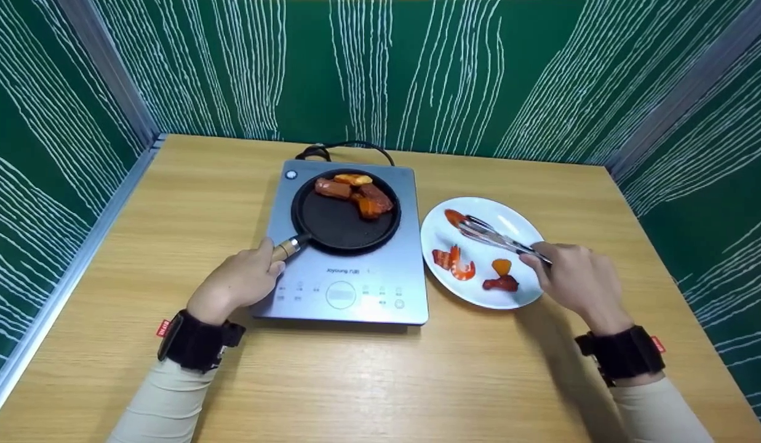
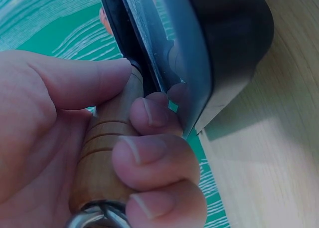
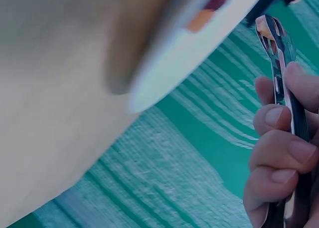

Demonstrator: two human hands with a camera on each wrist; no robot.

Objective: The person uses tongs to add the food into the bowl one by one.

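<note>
My left hand [image 1: 243,278] grips the wooden handle [image 2: 107,148] of a black frying pan [image 1: 340,229] on an induction cooktop [image 1: 380,264]. At the far side of the pan lie a sausage [image 1: 333,188], a yellowish piece [image 1: 353,179] and browned meat [image 1: 376,195]. My right hand [image 1: 580,278] holds metal tongs [image 1: 497,238] over a white plate [image 1: 435,237]. In the head view their tips overlap an orange-red slice [image 1: 455,217]; a pinkish bit [image 3: 265,29] shows between them in the right wrist view.
Nearer on the plate are a shrimp [image 1: 462,266], a streaky bacon-like piece [image 1: 442,259], an orange piece [image 1: 501,266] and a dark red piece [image 1: 502,283]. A black cord [image 1: 362,144] runs behind the cooktop. Green, white-streaked panels [image 1: 380,74] border the wooden table [image 1: 343,381].
</note>
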